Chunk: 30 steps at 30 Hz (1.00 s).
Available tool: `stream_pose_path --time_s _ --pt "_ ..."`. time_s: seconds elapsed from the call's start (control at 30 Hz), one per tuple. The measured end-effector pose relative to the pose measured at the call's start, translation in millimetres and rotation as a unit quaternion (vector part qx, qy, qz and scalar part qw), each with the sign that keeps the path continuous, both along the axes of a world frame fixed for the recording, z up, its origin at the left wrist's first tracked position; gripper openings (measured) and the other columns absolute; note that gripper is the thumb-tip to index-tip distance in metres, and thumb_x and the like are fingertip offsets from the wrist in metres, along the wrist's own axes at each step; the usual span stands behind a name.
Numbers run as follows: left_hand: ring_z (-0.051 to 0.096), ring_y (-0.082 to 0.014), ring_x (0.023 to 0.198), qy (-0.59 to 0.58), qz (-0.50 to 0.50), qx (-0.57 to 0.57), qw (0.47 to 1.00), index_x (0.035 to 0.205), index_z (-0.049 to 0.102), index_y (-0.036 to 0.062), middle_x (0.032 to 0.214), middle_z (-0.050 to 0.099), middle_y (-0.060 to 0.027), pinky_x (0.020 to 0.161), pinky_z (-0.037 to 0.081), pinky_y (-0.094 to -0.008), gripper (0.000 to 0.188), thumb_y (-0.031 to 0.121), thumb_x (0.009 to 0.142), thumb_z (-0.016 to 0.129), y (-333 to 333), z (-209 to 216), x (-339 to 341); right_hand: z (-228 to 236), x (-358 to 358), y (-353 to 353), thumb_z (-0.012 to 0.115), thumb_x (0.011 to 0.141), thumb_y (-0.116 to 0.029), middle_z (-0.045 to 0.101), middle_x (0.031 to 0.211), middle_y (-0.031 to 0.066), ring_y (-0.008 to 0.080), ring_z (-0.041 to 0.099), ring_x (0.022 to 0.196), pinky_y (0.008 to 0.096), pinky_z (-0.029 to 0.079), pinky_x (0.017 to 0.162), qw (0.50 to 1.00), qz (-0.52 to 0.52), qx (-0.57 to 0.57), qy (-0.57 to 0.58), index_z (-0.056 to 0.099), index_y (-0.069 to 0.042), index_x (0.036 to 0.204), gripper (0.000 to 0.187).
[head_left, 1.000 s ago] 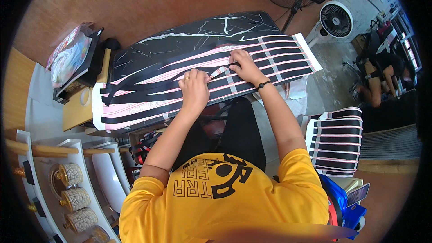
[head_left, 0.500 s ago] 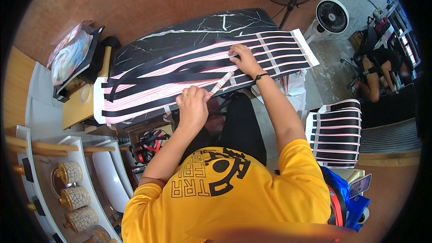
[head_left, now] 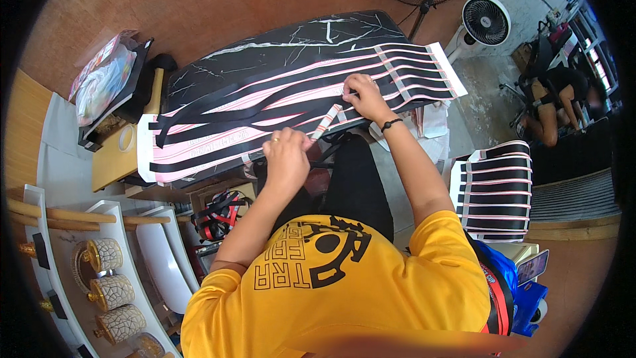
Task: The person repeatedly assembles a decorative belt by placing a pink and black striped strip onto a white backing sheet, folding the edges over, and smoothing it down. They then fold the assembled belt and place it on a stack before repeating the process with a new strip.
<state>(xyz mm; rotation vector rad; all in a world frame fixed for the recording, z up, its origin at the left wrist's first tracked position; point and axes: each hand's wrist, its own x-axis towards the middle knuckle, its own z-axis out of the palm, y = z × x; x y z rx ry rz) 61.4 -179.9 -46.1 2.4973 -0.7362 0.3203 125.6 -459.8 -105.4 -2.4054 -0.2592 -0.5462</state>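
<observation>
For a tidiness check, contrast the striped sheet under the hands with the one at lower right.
The sheet under the hands looks far longer than the lower-right sheet. Several black straps on the former lie loose and crossing; the latter's run in neat rows. The former shows white margins at both ends, the latter only at left. Both combine black with pink-and-white stripes.
</observation>
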Motion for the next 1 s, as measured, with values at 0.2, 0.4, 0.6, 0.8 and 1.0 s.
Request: stream_pose_path --time_s 0.2,0.4,0.6,0.8,1.0 --pt "0.055 -0.0324 0.092 -0.001 -0.025 -0.025 0.999 0.084 0.061 0.0094 0.090 0.058 -0.0092 0.078 0.036 -0.0447 0.002 0.007 0.085 0.062 3 8 -24 -7 1 3 0.074 0.082 -0.015 0.061 0.110 0.0069 0.0317 0.057 0.109 0.0458 0.044 0.094 0.998 -0.030 -0.048 0.001 0.061 -0.009 0.087 0.015" --pt "0.054 -0.0313 0.092 0.006 -0.060 -0.012 0.998 0.086 0.063 0.0089 0.089 0.058 -0.0086 0.079 0.035 -0.0439 0.002 0.007 0.085 0.064 24 27 -45 -10 9 1 0.072 0.083 -0.012 0.060 0.108 0.0084 0.0335 0.056 0.108 0.0460 0.045 0.094 0.996 -0.057 -0.066 -0.015 0.061 -0.009 0.094 0.016" --pt "0.054 -0.0304 0.094 0.010 -0.026 -0.033 0.999 0.088 0.064 0.0096 0.092 0.059 -0.0071 0.080 0.035 -0.0433 0.003 0.010 0.087 0.066 25 21 -50 2 -1 -10 0.072 0.082 -0.012 0.060 0.123 0.0112 0.0324 0.054 0.118 0.0424 0.042 0.101 0.991 -0.008 0.116 -0.073 0.068 -0.009 0.096 0.015" --pt "0.054 -0.0304 0.093 0.022 -0.020 -0.037 0.999 0.087 0.063 0.0099 0.091 0.059 -0.0067 0.080 0.035 -0.0430 0.003 0.007 0.086 0.064 25 14 -44 5 -36 -7 0.073 0.082 -0.022 0.060 0.125 0.0093 0.0301 0.053 0.118 0.0444 0.038 0.104 0.999 0.038 0.001 -0.025 0.074 -0.013 0.087 0.011" --pt "0.055 -0.0284 0.092 0.065 -0.139 -0.031 0.988 0.087 0.064 0.0111 0.090 0.059 -0.0046 0.081 0.034 -0.0418 0.012 0.001 0.083 0.060 22 16 -76 -9 -30 5 0.074 0.082 -0.023 0.062 0.112 0.0063 0.0303 0.055 0.113 0.0464 0.042 0.097 0.997 -0.065 -0.044 0.012 0.071 -0.010 0.085 0.013"
